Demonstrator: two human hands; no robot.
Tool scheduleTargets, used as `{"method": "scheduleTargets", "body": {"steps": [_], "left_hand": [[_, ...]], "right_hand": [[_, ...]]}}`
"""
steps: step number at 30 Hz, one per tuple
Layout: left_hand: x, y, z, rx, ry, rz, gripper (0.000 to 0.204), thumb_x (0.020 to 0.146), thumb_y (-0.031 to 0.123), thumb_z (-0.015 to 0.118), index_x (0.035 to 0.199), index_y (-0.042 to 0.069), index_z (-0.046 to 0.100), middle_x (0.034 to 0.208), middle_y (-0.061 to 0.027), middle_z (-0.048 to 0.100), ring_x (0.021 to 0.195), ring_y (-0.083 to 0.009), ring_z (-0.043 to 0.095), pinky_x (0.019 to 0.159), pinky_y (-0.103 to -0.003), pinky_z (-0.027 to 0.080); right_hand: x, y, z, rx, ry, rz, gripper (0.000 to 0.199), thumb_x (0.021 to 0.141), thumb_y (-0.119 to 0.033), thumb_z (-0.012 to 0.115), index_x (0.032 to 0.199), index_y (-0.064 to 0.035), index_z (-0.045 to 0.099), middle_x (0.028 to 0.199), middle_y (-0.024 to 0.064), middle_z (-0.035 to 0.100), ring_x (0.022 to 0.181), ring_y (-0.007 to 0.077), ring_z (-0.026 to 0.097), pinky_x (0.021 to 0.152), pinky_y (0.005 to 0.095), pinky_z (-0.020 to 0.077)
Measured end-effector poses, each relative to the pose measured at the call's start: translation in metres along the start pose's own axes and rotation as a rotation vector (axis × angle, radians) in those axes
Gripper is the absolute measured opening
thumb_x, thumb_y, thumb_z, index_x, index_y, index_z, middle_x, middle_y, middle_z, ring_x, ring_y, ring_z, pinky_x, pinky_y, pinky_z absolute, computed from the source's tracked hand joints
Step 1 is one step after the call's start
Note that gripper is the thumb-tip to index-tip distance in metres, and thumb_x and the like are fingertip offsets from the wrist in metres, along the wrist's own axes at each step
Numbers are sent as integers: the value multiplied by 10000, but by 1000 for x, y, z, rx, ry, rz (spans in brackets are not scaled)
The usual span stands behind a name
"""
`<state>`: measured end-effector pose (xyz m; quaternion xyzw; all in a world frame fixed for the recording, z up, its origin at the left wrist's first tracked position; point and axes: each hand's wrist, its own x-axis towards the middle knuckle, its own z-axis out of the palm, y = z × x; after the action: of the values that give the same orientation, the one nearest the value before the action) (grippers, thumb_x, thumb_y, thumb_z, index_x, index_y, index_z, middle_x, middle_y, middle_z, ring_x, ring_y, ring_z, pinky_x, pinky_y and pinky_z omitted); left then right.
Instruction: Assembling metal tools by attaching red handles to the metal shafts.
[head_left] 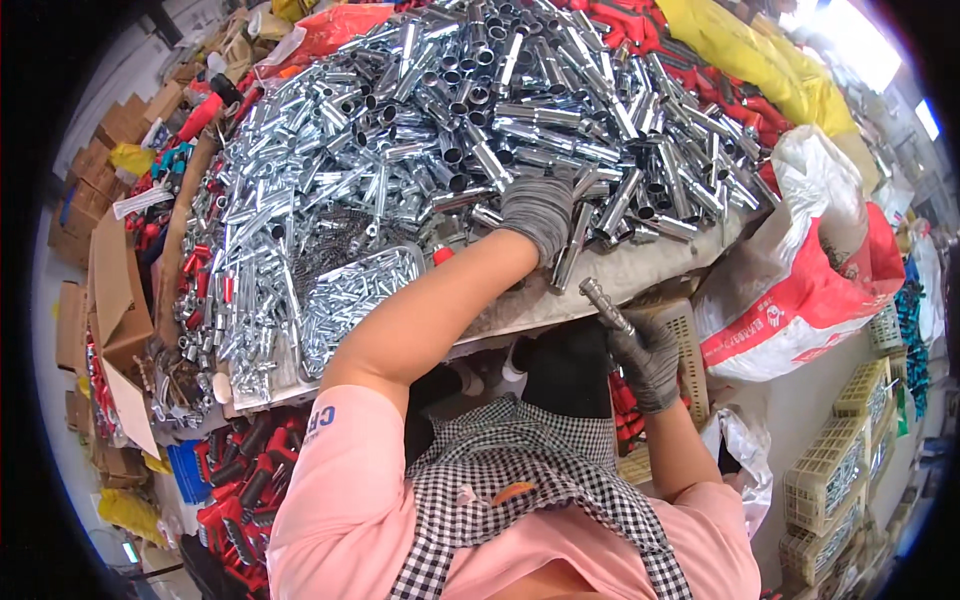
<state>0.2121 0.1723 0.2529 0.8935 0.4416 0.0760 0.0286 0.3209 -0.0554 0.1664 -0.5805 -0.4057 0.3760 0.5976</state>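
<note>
A large heap of shiny chrome metal tubes [470, 110] covers the table in front of me. My left hand [540, 212], in a grey knit glove, reaches to the heap's near edge and touches the tubes there. Its fingertips are hidden, so whether it grips one does not show. Just beside it, one tube [573, 248] sticks out over the table edge. My right hand [648, 362], also gloved, is closed round a ridged metal rod [604, 303], held tilted in front of the table edge. The rod's lower end is hidden in the palm.
A clear tray of small metal pins [365, 300] sits left of my left forearm. At right stands a white and red woven sack [800, 270]. Cream plastic crates [825, 480] are stacked at lower right. Red and black tools [245, 480] lie below the table's left side, near cardboard boxes [120, 290].
</note>
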Motion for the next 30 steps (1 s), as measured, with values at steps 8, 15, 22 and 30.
{"method": "scheduleTargets", "body": {"steps": [8,15,22,30], "left_hand": [[-6,-19,-5,-162,52,-76,392,762,355,630,927,-1,633,905,-231,648,853,-364,633,777,-429,505],[-99,-96,-71,-1273,149,-109,433,858,276,582,1141,-51,582,830,-71,655,625,-105,572,533,-222,431],[-227,-172,-99,-1228,-224,-218,431,817,266,632,1085,-72,622,750,-101,658,546,-116,593,484,-223,468],[-280,-163,-88,-1298,-298,-212,303,824,243,651,1035,26,676,666,-12,615,534,-61,551,463,-198,434]], "right_hand": [[20,-2,30,-48,45,61,411,781,-261,723,1052,35,637,879,79,655,773,127,582,712,269,480],[28,-7,53,30,-44,-9,355,809,-210,720,1064,19,624,757,-19,587,627,46,485,547,194,391],[-3,-55,62,-189,-280,-134,366,721,-145,788,1039,-11,663,816,2,647,712,53,550,658,222,468],[-14,-73,96,-247,-622,-70,327,707,-123,766,994,2,675,826,92,690,749,127,646,702,271,518]]}}
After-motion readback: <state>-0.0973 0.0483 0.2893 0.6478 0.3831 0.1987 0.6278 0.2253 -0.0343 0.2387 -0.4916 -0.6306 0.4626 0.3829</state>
